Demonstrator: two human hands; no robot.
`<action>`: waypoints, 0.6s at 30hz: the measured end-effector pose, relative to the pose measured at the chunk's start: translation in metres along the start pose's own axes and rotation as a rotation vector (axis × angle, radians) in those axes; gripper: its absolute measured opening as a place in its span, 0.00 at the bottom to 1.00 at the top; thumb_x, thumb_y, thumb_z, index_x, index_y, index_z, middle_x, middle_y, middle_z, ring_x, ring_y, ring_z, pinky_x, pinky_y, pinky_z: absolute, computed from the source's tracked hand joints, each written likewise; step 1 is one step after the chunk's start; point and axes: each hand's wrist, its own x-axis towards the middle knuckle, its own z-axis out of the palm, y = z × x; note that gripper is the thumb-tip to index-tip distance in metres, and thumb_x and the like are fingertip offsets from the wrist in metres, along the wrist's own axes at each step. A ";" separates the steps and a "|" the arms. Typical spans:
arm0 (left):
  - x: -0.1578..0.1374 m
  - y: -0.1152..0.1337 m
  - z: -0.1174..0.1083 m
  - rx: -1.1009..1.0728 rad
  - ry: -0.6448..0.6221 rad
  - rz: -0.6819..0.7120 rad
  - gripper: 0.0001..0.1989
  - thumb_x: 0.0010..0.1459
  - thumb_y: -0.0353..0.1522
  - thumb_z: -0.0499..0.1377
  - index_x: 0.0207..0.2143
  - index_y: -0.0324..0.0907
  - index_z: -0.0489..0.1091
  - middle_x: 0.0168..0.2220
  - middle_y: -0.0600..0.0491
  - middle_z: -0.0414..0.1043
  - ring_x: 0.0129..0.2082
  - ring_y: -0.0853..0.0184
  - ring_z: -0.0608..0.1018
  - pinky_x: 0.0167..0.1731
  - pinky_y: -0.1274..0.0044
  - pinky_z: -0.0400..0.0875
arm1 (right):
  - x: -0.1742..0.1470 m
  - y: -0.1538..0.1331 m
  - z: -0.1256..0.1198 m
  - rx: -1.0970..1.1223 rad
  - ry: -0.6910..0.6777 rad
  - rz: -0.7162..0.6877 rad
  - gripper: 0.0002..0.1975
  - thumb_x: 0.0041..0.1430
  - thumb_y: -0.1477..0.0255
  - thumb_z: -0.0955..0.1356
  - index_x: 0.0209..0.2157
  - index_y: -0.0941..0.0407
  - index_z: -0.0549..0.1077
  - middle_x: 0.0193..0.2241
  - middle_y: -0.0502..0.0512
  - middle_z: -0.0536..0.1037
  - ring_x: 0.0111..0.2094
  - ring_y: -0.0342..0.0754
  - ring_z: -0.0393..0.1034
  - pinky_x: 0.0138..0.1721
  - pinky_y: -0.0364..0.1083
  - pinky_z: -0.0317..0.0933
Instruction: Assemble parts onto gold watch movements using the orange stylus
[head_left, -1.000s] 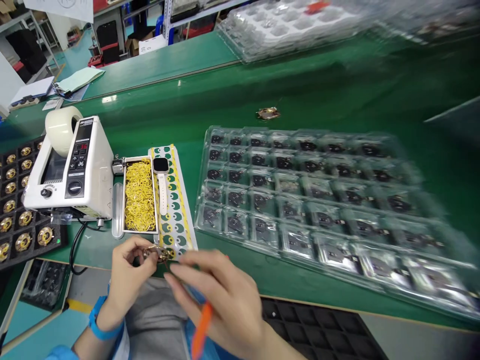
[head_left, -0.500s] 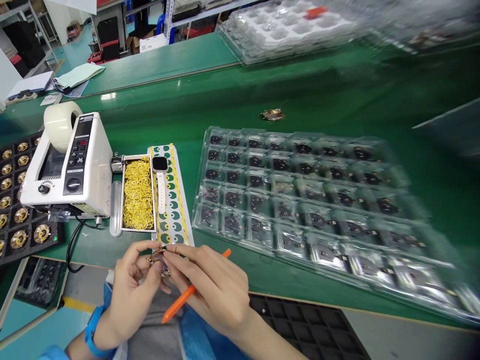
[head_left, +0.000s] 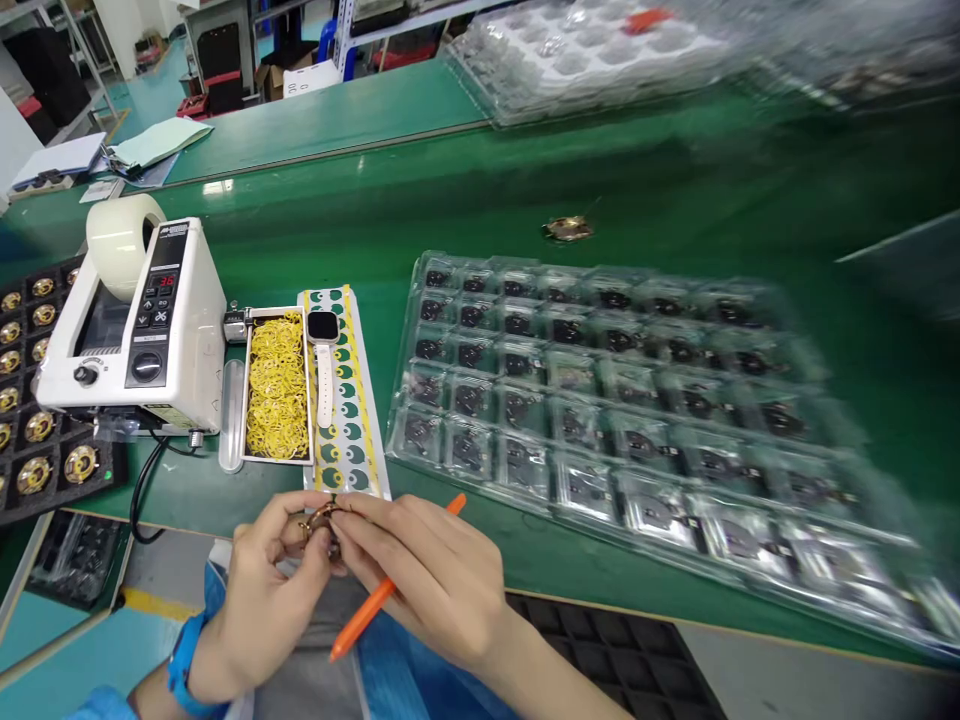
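Observation:
A small round gold-and-dark metal part (head_left: 320,518) is pinched in my left hand (head_left: 262,595), between thumb and fingers, at the table's front edge. My right hand (head_left: 442,575) meets it from the other side, its fingertips closed at the part's edge. Tucked within that same hand lies a slim orange pen-like tool (head_left: 363,618), its tapered end pointing down and left. Fingers cover much of the part, so its details are hidden. Just beyond my hands is a white sheet (head_left: 369,440) with die-cut green openings and yellow edging.
A tape dispenser (head_left: 196,340) stands at left beside a foam tray (head_left: 105,465) of gold round parts. A box of yellow rings (head_left: 277,390) and a smartwatch (head_left: 323,328) are nearby. A clear tray (head_left: 397,400) of dark parts spreads right. Behind it lies a loose metal part (head_left: 568,229).
The view has shifted slightly. Both hands sit a little lower in it, still around the metal part, and the orange tool stays in my right hand.

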 end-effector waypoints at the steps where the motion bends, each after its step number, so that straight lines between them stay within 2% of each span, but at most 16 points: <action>1: 0.000 -0.001 0.000 0.016 -0.001 0.005 0.08 0.62 0.30 0.57 0.44 0.42 0.71 0.30 0.54 0.80 0.28 0.71 0.81 0.34 0.84 0.77 | 0.000 0.000 0.000 0.002 0.003 0.004 0.07 0.68 0.81 0.62 0.38 0.65 0.72 0.32 0.65 0.79 0.28 0.50 0.70 0.27 0.46 0.65; 7: 0.000 0.000 0.002 0.038 0.012 0.010 0.07 0.62 0.29 0.57 0.43 0.43 0.72 0.29 0.56 0.78 0.27 0.73 0.79 0.32 0.87 0.75 | -0.005 -0.004 0.005 0.015 0.050 0.057 0.06 0.67 0.82 0.64 0.37 0.64 0.72 0.32 0.64 0.79 0.29 0.49 0.72 0.27 0.45 0.66; 12: -0.002 -0.003 0.002 0.117 0.041 0.019 0.08 0.62 0.30 0.57 0.44 0.43 0.72 0.26 0.56 0.75 0.27 0.72 0.78 0.31 0.86 0.73 | -0.010 -0.008 0.010 -0.017 0.100 0.068 0.04 0.66 0.82 0.65 0.38 0.64 0.72 0.32 0.65 0.79 0.29 0.50 0.73 0.25 0.45 0.66; 18: -0.003 -0.008 -0.002 0.129 -0.005 -0.041 0.08 0.64 0.34 0.56 0.44 0.42 0.69 0.28 0.55 0.76 0.29 0.70 0.77 0.32 0.83 0.71 | -0.010 -0.008 0.009 0.007 0.072 0.107 0.04 0.65 0.82 0.65 0.38 0.63 0.72 0.32 0.63 0.79 0.29 0.50 0.73 0.27 0.46 0.68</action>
